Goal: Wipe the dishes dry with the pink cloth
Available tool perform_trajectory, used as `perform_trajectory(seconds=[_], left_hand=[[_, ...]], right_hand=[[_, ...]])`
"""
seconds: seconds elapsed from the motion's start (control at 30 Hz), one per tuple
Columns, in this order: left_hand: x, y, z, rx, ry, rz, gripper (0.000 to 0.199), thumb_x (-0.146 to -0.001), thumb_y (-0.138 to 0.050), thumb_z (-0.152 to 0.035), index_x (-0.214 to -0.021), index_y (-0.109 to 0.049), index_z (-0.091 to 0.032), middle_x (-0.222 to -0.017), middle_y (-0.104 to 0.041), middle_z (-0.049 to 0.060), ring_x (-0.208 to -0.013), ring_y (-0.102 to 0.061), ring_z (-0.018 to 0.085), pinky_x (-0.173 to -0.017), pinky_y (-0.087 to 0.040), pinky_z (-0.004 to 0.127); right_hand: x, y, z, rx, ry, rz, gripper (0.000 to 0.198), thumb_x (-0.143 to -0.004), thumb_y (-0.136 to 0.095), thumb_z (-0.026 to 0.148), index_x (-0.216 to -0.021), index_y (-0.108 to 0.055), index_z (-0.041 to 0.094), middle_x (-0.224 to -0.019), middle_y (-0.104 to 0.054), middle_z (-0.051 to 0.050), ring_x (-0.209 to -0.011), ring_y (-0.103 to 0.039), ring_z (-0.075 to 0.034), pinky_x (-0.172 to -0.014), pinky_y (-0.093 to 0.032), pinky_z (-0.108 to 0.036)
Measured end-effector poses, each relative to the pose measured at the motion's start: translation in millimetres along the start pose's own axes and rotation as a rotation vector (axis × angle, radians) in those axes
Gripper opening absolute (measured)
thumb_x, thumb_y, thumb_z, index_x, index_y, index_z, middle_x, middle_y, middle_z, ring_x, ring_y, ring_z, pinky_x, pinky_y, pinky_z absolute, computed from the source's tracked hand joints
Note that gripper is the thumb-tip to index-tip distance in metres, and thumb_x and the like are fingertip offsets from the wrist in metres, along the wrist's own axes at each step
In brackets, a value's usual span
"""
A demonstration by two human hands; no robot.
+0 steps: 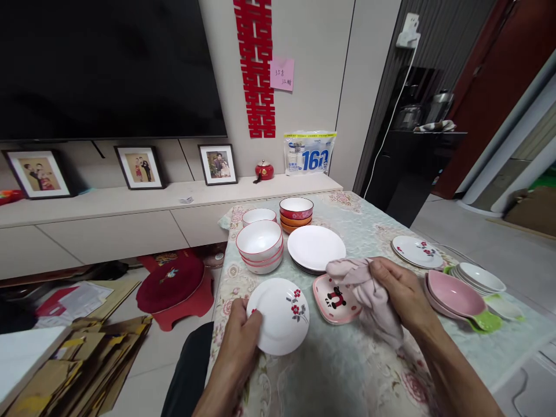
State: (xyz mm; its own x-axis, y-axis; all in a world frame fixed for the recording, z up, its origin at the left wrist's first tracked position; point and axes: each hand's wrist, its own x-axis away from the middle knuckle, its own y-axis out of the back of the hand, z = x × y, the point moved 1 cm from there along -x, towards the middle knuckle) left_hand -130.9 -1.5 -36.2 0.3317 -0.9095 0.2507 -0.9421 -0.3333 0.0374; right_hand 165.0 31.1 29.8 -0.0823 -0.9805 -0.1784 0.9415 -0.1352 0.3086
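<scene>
Plate with red flowers (278, 317), lower centre, is pinched at its rim by our left hand (242, 333); our right hand (398, 289) clutches a pink cloth (368, 291) we should bunch tighter.

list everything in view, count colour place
television: one, black, upper left
cabinet: one, pale, left
framed photos: three, black frames, cabinet
paper cutout: one, red, upper centre
note: one, pink, beside cutout
lidded jar: one, red, cabinet
plastic package: one, white-blue, cabinet
tablecloth: one, pale floral, centre
red-rimmed bowls: several, white, centre
stacked bowls: three visible, red-orange, centre
plain plate: one, white, atop stack
cat dish: one, pink, centre
flowered plates: several, white, centre and right
nested bowls: two visible, pink, right
shallow bowls: several, white, right
stool: one, red, left
cardboard: several, brown, left
cloth: one, pinkish, centre
left hand: one, bare, gripping flowered plate
right hand: one, bare, gripping cloth
</scene>
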Motion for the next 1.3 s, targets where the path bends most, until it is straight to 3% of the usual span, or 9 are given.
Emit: perform_trajectory(seconds=[0.17,0.3,0.4,0.5,0.73,0.87,1.07,1.13,1.3], left_hand=[[19,-30,-37,0.349,0.122,0.091,0.038,-0.070,-0.065,-0.023,-0.107,-0.056,-0.018,-0.073,-0.067,-0.002,-0.061,-0.063,0.016,-0.055,-0.046,0.025],[19,-80,-64,0.649,0.089,0.360,0.059,-0.064,-0.066,-0.012,-0.122,-0.058,-0.011,-0.099,-0.076,0.011,-0.093,-0.070,0.027,-0.082,-0.054,0.035],[13,-112,-65,0.793,0.056,0.428,0.074,-0.061,-0.066,-0.006,-0.134,-0.052,-0.013,-0.107,-0.076,0.013,-0.106,-0.068,0.030,-0.096,-0.050,0.041],[9,-129,-56,0.884,0.052,0.475,0.081,-0.063,-0.065,-0.004,-0.141,-0.045,-0.015,-0.113,-0.075,0.013,-0.111,-0.066,0.031,-0.101,-0.048,0.044],[16,-130,-37,0.888,0.092,0.575,0.078,-0.070,-0.062,-0.004,-0.143,-0.043,-0.019,-0.117,-0.073,0.011,-0.115,-0.064,0.029,-0.101,-0.047,0.043],[21,-133,-32,0.874,0.145,0.654,0.074,-0.072,-0.062,-0.004,-0.142,-0.045,-0.022,-0.121,-0.070,0.009,-0.115,-0.063,0.028,-0.099,-0.048,0.039],[23,-136,-33,0.847,0.141,0.704,0.075,-0.066,-0.068,-0.004,-0.137,-0.053,-0.022,-0.125,-0.068,0.010,-0.115,-0.062,0.029,-0.096,-0.048,0.036],[24,-135,-33,0.830,0.148,0.694,0.078,-0.064,-0.065,-0.001,-0.138,-0.053,-0.022,-0.122,-0.069,0.009,-0.114,-0.062,0.028,-0.095,-0.048,0.035],[26,-135,-31,0.817,0.132,0.720,0.083,-0.063,-0.053,0.004,-0.140,-0.048,-0.025,-0.117,-0.071,0.005,-0.111,-0.063,0.023,-0.095,-0.047,0.034]], right_hand=[[-22,11,13,-0.006,0.106,-0.085,0.035,-0.087,-0.059,0.047,-0.102,-0.076,0.021,-0.097,-0.073,-0.007,-0.097,-0.065,-0.026,-0.082,-0.050,-0.034],[-21,11,22,0.026,0.305,-0.226,0.020,-0.086,-0.066,0.039,-0.097,-0.076,0.025,-0.100,-0.070,-0.005,-0.096,-0.063,-0.023,-0.083,-0.048,-0.033],[-18,7,22,0.140,0.441,-0.292,0.014,-0.089,-0.065,0.033,-0.098,-0.074,0.026,-0.097,-0.068,-0.004,-0.092,-0.063,-0.020,-0.079,-0.048,-0.032],[-20,-3,14,0.371,0.554,-0.290,0.016,-0.093,-0.060,0.027,-0.101,-0.073,0.023,-0.091,-0.065,-0.005,-0.085,-0.062,-0.019,-0.074,-0.048,-0.031],[-23,-35,-5,0.806,0.588,-0.299,0.018,-0.094,-0.053,0.020,-0.100,-0.070,0.018,-0.086,-0.062,-0.007,-0.075,-0.060,-0.020,-0.065,-0.045,-0.032],[-19,-43,2,0.643,0.575,-0.187,0.015,-0.093,-0.057,0.018,-0.104,-0.067,0.020,-0.094,-0.065,-0.007,-0.086,-0.063,-0.021,-0.073,-0.048,-0.032],[-14,-53,9,0.376,0.611,0.210,0.022,-0.091,-0.060,0.011,-0.106,-0.064,0.026,-0.106,-0.064,-0.003,-0.100,-0.062,-0.017,-0.085,-0.050,-0.027],[-16,-53,7,0.386,0.652,0.146,0.023,-0.091,-0.057,0.010,-0.107,-0.065,0.024,-0.107,-0.062,-0.004,-0.100,-0.061,-0.017,-0.085,-0.050,-0.028],[-25,-36,-1,0.560,0.618,-0.292,0.015,-0.093,-0.057,0.017,-0.102,-0.067,0.021,-0.101,-0.059,-0.007,-0.095,-0.061,-0.020,-0.082,-0.051,-0.034]])
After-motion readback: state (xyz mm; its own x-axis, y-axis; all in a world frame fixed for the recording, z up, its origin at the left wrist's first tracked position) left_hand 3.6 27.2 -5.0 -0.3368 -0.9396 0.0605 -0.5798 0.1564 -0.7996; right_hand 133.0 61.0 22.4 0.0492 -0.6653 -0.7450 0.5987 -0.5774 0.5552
